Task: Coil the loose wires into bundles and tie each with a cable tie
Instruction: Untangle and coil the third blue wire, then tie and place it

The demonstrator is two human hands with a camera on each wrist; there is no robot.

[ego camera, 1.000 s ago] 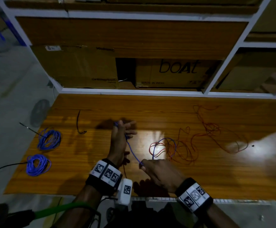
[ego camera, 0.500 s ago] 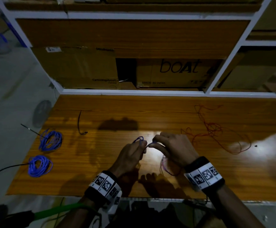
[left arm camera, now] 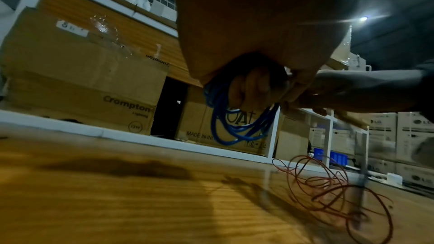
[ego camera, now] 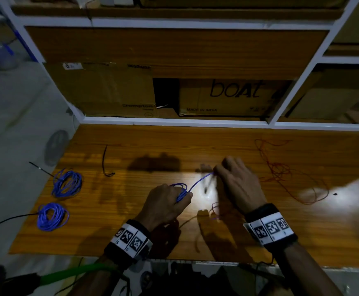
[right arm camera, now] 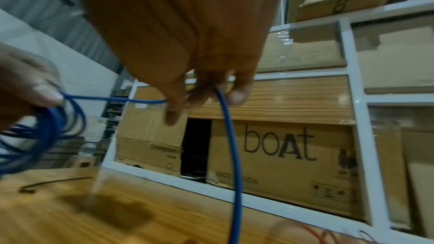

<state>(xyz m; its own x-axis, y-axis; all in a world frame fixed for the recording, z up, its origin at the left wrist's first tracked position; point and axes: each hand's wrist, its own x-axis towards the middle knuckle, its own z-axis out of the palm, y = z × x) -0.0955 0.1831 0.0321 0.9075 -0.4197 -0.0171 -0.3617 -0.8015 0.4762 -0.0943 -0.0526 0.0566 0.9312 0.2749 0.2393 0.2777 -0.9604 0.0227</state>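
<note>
Since half a second ago your right hand (ego camera: 236, 184) has drawn away from your left hand (ego camera: 165, 201), stretching the blue wire (ego camera: 200, 181) between them. Your left fingers grip its coil; your right fingertips pinch the strand. Both are above the wooden table (ego camera: 195, 146), with red wire (ego camera: 285, 174) lying loose to the right.

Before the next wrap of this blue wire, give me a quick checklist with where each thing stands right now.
1. Left hand grips the blue coil: ok.
2. Right hand pinches the feeding blue wire: ok.
3. Wire between the hands taut, no kink: ok.
4. Feeding wire clear of the red wire: cannot tell.
5. Spare cable tie on the table: ok.
6. Coil tied: not ok.
</note>
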